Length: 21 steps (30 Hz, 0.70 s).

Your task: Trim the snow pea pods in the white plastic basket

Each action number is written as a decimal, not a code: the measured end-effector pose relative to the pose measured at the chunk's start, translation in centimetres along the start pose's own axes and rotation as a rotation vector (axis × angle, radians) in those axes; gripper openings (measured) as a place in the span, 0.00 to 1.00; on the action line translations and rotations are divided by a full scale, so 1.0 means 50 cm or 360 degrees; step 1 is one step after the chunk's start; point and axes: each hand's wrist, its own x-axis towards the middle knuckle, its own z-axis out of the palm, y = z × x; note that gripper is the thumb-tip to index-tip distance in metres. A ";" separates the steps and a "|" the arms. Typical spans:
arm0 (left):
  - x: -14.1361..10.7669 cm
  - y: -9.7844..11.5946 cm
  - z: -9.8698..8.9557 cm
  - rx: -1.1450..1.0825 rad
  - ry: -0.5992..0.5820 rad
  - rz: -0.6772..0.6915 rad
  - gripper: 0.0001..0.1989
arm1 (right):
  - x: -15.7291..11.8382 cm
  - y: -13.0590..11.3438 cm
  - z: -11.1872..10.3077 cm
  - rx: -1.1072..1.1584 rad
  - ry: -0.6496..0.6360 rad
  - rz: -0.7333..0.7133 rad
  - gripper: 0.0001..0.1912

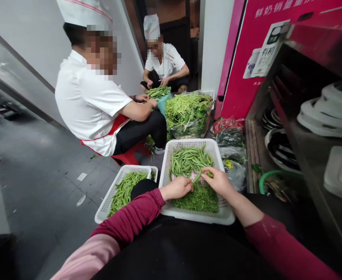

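Note:
Both my hands are over a white perforated basket (165, 163) in front of me. A green pea pod (197, 177) spans the gap between my fingertips. My left hand (177, 188) is closed, its fingers pinched at the pod's near end. My right hand (219, 182) pinches the far end with thumb and fingers; more green shows by its palm. Whole pea pods (190, 158) lie in the far half of the basket. Below my hands, a heap of fine green trimmings (198, 200) fills the near half.
A second white basket (101, 209) of pea pods stands left. Beyond are a large bag of leafy greens (188, 114) and two seated co-workers in white, handling green stalks (158, 91) over a blue-green container. A shelf with dishes (328, 116) and a green tub (262, 179) border the right.

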 end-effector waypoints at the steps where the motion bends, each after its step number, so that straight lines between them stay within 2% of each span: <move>1: -0.003 -0.002 -0.001 0.0186 -0.0031 0.0047 0.12 | -0.004 -0.002 -0.001 -0.0201 0.0001 -0.0158 0.15; 3: -0.011 -0.007 -0.001 0.0498 -0.0117 0.0126 0.12 | -0.014 -0.007 0.001 -0.0476 -0.0174 -0.0473 0.16; 5: -0.019 -0.011 0.003 0.0661 -0.0140 0.0217 0.11 | -0.023 -0.015 0.011 -0.0562 -0.0502 -0.0689 0.13; 7: -0.023 -0.012 0.012 0.0655 -0.0053 0.0293 0.10 | -0.029 -0.021 0.026 -0.0483 -0.0707 -0.0751 0.07; 8: -0.023 -0.013 0.019 0.0599 0.0041 0.0302 0.10 | -0.030 -0.021 0.034 -0.0393 -0.0725 -0.0727 0.06; 10: -0.017 -0.013 0.038 0.0387 0.0296 0.0211 0.11 | -0.029 -0.018 0.048 -0.0149 -0.0625 -0.0608 0.07; 12: -0.008 -0.013 0.060 0.0102 0.0558 0.0009 0.13 | -0.026 -0.010 0.057 0.0068 -0.0472 -0.0429 0.07; 14: 0.001 -0.014 0.080 -0.0096 0.0728 -0.0167 0.14 | -0.024 -0.002 0.059 0.0151 -0.0385 -0.0258 0.07; 16: 0.008 -0.016 0.091 -0.0092 0.0738 -0.0166 0.12 | -0.023 0.001 0.056 0.0090 -0.0412 -0.0204 0.07; 18: 0.014 -0.018 0.093 0.0020 0.0675 -0.0062 0.10 | -0.022 -0.004 0.051 -0.0023 -0.0453 -0.0239 0.08; 20: 0.023 -0.019 0.089 0.0041 0.0686 -0.0042 0.09 | -0.022 -0.014 0.050 -0.0054 -0.0395 -0.0220 0.08; 21: 0.029 -0.020 0.087 -0.0018 0.0747 -0.0110 0.10 | -0.020 -0.020 0.052 -0.0012 -0.0323 -0.0164 0.07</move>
